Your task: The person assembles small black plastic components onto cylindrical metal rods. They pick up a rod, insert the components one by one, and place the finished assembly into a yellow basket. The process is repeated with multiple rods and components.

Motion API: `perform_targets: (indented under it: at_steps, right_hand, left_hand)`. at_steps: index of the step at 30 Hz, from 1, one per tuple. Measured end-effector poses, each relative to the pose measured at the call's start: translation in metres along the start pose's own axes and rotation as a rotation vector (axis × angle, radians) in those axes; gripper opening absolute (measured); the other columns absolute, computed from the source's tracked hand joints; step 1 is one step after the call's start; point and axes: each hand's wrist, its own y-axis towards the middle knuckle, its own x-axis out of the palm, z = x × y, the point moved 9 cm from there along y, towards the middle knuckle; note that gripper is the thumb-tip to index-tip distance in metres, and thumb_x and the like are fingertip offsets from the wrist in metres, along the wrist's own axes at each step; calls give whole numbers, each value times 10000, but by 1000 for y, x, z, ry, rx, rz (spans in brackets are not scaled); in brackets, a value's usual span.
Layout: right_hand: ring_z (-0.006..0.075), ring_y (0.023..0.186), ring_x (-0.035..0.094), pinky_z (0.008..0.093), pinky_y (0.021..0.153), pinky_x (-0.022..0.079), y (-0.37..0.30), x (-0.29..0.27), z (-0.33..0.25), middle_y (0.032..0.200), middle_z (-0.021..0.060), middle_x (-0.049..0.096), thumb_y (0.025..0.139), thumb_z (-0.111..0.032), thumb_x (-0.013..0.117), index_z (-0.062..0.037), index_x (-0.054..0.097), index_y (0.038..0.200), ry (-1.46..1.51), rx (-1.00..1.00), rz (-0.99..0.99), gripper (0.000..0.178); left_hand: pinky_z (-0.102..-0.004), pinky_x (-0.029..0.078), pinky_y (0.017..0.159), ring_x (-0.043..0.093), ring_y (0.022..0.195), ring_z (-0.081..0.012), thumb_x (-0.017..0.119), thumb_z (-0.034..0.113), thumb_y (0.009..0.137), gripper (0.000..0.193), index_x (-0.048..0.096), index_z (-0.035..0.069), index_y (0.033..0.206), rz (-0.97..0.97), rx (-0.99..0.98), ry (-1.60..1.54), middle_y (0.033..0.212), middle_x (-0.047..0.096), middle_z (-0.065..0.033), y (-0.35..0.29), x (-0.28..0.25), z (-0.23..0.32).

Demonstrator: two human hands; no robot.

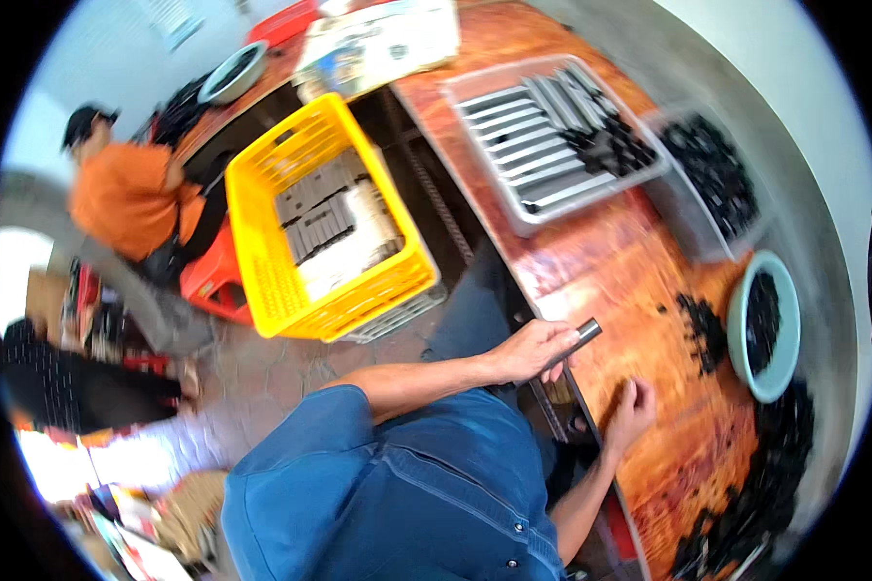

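Observation:
My left hand [536, 350] is closed around a short dark grey bar [588, 332], which points out over the edge of the wooden table [591, 281]. Just above the tabletop, my right hand [632, 413] has its fingers curled together. Whether a small piece is inside them cannot be made out. Small black parts [704, 334] lie scattered on the table beyond the hands. Near them stands a light blue bowl [793, 334] with more black pieces in it.
A clear plastic bin [525, 215] holds grey bars and black parts; a second bin [700, 237] of black parts adjoins it. The yellow crate [262, 281] at left holds grey pieces. A heap of black parts [761, 494] lies at right. A seated person in orange [121, 198] is beyond.

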Motion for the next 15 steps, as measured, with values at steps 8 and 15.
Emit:
perform_targets:
  at_steps: [8,15]
  right_hand:
    - [137,856,590,279,774,505,-1,4,4,954,40,651,1030,-91,650,31,674,1030,82,116,-51,125]
    - [116,822,544,266,730,471,0,5,8,928,26,621,1032,-125,657,24,674,1038,-1,72,-31,149]
  left_hand:
    - [-281,575,657,669,745,-131,660,191,1034,365,591,18,1348,573,103,-195,889,662,-52,-122,-152,36]
    - [-270,506,632,589,758,-114,709,298,1010,324,695,-4,1125,1321,133,-3,852,664,-49,-232,-371,73]
